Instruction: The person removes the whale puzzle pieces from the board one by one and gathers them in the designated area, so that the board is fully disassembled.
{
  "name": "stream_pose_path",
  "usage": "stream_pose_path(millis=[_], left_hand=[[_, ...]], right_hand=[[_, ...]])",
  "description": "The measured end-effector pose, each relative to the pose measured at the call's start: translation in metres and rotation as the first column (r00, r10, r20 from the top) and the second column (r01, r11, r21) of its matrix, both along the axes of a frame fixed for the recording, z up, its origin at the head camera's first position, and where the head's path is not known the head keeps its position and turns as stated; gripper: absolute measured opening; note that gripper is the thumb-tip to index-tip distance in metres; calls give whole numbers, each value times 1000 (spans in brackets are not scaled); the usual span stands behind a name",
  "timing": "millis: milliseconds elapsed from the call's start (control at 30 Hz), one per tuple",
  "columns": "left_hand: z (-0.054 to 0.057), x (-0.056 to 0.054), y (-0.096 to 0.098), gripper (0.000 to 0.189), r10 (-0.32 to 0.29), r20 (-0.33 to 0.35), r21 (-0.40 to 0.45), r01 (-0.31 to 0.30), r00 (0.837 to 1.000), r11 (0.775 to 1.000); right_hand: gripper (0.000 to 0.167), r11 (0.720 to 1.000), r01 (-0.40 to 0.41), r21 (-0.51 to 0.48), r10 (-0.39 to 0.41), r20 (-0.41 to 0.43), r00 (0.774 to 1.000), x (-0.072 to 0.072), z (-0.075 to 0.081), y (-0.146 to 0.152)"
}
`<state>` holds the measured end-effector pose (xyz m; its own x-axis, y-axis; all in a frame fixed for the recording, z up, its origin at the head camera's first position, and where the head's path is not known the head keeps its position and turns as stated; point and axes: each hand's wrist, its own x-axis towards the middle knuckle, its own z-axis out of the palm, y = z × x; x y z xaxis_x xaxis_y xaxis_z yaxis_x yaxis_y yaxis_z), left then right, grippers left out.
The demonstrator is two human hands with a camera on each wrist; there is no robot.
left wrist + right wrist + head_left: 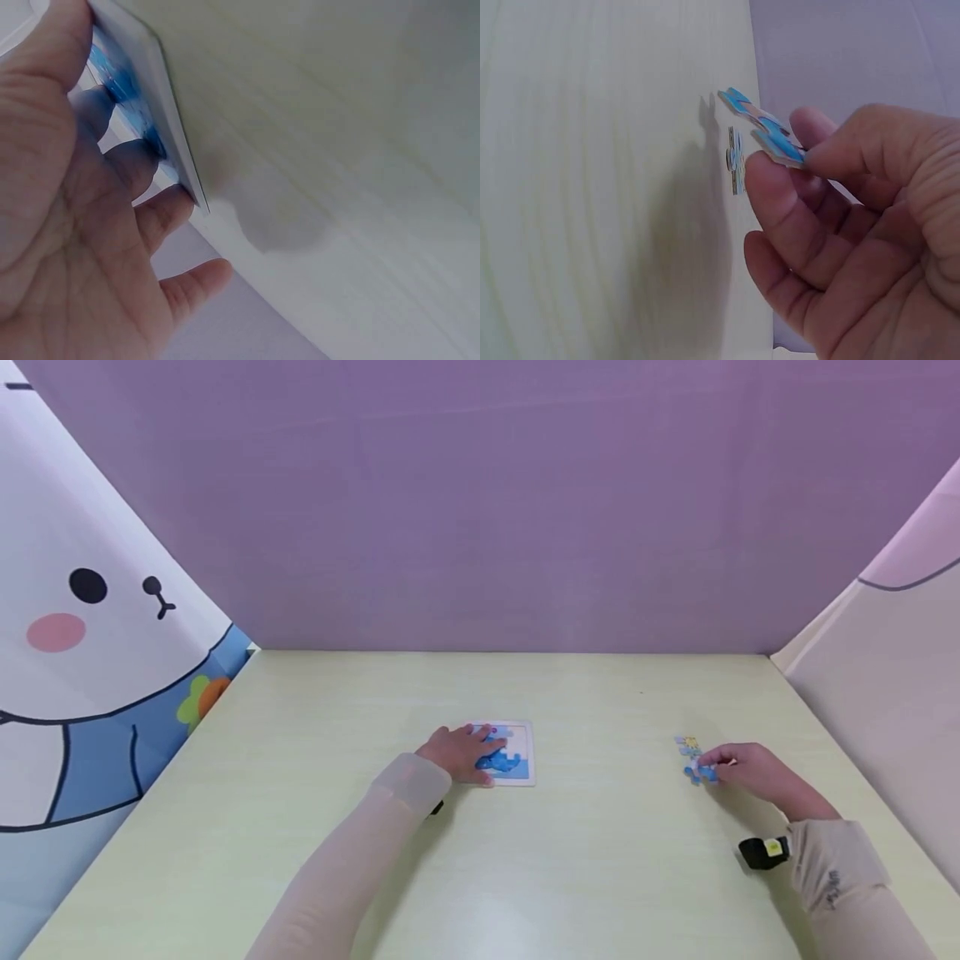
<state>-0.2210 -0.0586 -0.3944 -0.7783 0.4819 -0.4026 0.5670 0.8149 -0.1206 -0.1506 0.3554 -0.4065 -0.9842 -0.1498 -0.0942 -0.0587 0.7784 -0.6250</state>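
My left hand [461,753] rests with fingers spread over the left side of a small jigsaw puzzle board [533,760]. The board has a pale frame and a partly filled blue picture. Up close in the left wrist view, fingertips touch the board's face and edge [176,124]. Off to the right, my right hand [750,770] pinches a blue jigsaw piece [780,146] between thumb and finger, raised off the table. Another jigsaw piece [690,742], with a yellow sun, lies just beyond it. Fingers hide part of the board's picture.
The pale wooden table [600,860] carries the board near its middle and the loose piece at the right. A purple cloth [510,527] stands behind the far edge. Printed cloths [112,677] hang along both sides.
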Motion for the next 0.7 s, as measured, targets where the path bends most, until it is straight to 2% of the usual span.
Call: stream_pose_path(millis=[400, 533, 700], left_hand=[[4, 2, 0, 73, 19, 17, 5, -19, 1000, 1000], [3, 0, 1, 74, 26, 21, -2, -26, 999, 1000], [2, -2, 2, 74, 27, 15, -12, -27, 1000, 1000]], right_hand=[[25, 999, -35, 20, 35, 16, 999, -1, -1, 3], [25, 1000, -22, 21, 22, 31, 999, -2, -3, 4], [25, 996, 26, 85, -29, 43, 999, -3, -4, 9]])
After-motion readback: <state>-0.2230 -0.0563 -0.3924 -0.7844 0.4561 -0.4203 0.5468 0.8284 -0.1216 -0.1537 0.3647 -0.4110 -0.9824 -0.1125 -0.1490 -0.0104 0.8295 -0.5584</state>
